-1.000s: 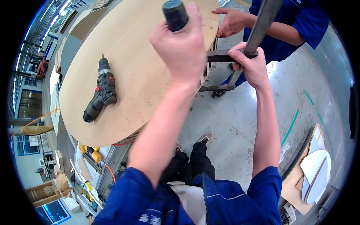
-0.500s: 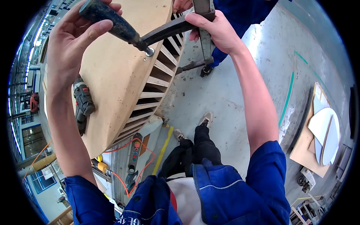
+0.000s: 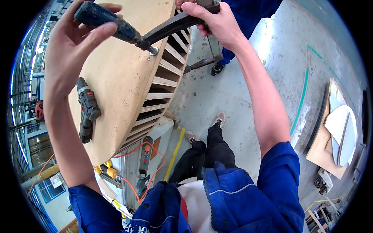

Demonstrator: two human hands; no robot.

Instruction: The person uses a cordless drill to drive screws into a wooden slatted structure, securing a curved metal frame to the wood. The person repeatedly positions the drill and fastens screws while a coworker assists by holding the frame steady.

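Note:
An F-clamp spans the edge of a curved wooden workpiece with a slatted side. Its round screw pad rests on or just over the top panel; its other jaw reaches toward the slatted side. My left hand is loosely closed round the clamp's worn blue handle, fingers behind and thumb in front. With my right hand I grip the clamp where its sliding arm meets the bar, thumb on top. On the panel beside my left forearm lies a cordless drill.
Past the clamp stands another person in blue trousers, a hand at the workpiece's far edge. Below the workpiece are a button panel and an orange hose. Cut boards are stacked at the right.
The view has shifted slightly. Both hands stay on the clamp, its bar and lower jaw now at a slightly different angle. My left fingers have moved a little about the handle.

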